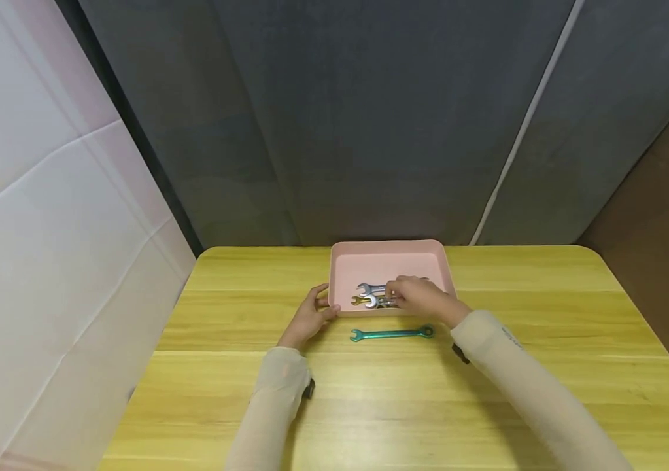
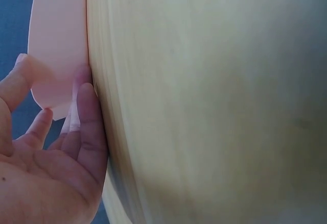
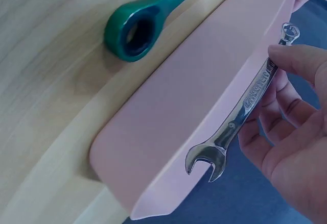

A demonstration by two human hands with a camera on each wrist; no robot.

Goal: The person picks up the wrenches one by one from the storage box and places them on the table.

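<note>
Right hand [image 3: 291, 132] pinches a silver wrench [image 3: 240, 112] (head view blurs it).

We find only one piece of lettering. In the right wrist view, the flat shank of the silver steel open-ended wrench [image 3: 245, 104] carries a line of raised capital letters running along its length, but the view is too blurred and the angle too steep for us to read the word. That wrench is pinched in the fingers of the right hand [image 3: 291, 122], above the rim of the shallow pink plastic tray [image 3: 204, 96].

We see no lettering on the green metal ring wrench [image 3: 148, 17], on the tray, or on the yellow wooden worktop [image 1: 487, 392], and no numbers or signs in any view.
</note>
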